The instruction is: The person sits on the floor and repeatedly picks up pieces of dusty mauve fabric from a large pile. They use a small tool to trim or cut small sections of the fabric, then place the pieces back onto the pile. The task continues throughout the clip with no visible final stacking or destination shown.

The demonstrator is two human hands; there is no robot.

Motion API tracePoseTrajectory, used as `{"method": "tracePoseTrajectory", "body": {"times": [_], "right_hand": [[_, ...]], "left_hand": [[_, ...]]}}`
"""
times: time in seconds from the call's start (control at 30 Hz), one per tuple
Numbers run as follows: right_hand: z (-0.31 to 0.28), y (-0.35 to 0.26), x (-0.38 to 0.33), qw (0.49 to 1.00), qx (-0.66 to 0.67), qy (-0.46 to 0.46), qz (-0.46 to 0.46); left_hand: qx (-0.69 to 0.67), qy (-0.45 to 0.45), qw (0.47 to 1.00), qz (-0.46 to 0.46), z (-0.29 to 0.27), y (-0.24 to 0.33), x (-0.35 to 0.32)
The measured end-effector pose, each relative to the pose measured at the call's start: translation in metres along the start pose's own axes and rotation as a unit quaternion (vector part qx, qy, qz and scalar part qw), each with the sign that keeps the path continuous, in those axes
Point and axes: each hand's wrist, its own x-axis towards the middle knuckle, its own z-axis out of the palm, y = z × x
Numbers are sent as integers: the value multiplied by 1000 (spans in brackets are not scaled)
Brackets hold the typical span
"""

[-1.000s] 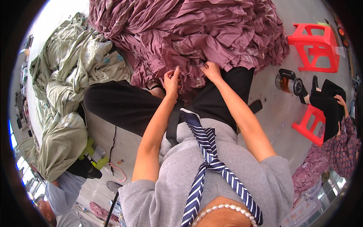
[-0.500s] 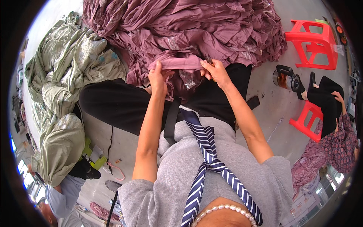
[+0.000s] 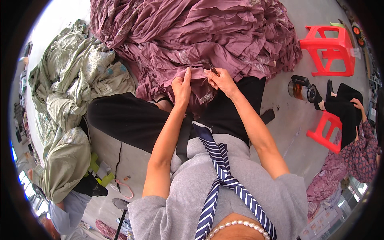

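Note:
A big heap of mauve cloth with glittery patches spreads in front of me and over my lap. My left hand pinches the edge of this cloth between thumb and fingers. Just to the right, my right hand is closed on the same edge, its thumb and forefinger at the fabric. A small dark pointed tool sticks up out of the right hand; its exact kind is mostly hidden. Between the two hands runs a short stretch of the cloth.
Pale green cloth lies heaped at the left, near another person's sleeve. On the right stand a red plastic stool, a glass pot with brown liquid and a second red stool beside a seated person.
My hands have come closer together, the left moving right and slightly down. The taut strip of cloth between them is now shorter and lies lower.

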Motion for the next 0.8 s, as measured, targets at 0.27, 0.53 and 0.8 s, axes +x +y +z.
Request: {"method": "tracePoseTrajectory", "body": {"times": [0.27,0.53,0.8], "right_hand": [[-1,5,2,978,-124,99,-132],[9,-1,8,957,-244,103,-117],[18,-11,5,988,-107,53,-98]], "left_hand": [[-223,-36,968,-112,-7,6,4],[-224,-61,964,-127,-13,6,6],[-227,-105,961,-120,-4,10,1]]}}
